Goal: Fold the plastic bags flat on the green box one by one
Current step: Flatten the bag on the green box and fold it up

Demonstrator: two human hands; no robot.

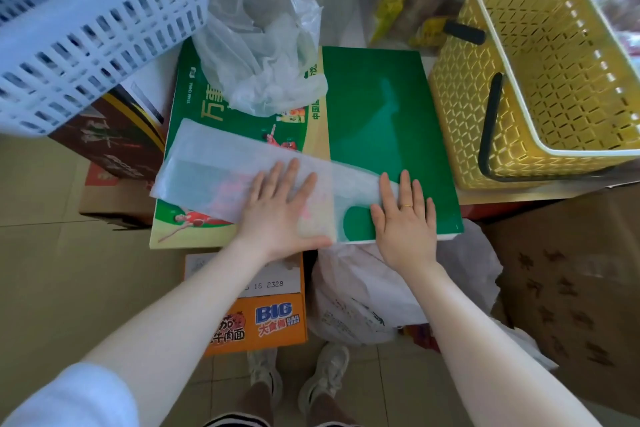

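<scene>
Translucent white plastic bag (221, 177), folded into a long flat strip, lies across the lower half of the green box (381, 114) at the centre of the frame, running from the box's left edge, where it slightly overhangs, toward the lower middle. Left hand (280, 211) rests palm down on the strip with fingers straight and spread, pressing it flat and grasping nothing. Right hand (405, 215), bearing a gold ring (407, 206) on one finger, lies flat just to the right, its fingertips on the strip's right end and fingers likewise extended, gripping nothing. A crumpled clear plastic bag (263, 52) sits on the box's upper left portion, well apart from the hands. The left half of the box carries printed figures and characters; the right half is plain green.

Surroundings: a white slatted basket (86, 21) fills the upper left of the frame; a yellow lattice basket (540, 87) with a black handle (490, 121) stands at the upper right, just beside the box. Behind the box lie packaged goods in clear wrapping (408, 14). Below the box appear an orange noodle carton (263, 319), a white bag (374, 291) on the floor, a brown cardboard box (571, 288) at lower right, and the person's two shoes (325, 378) on tiled floor.
</scene>
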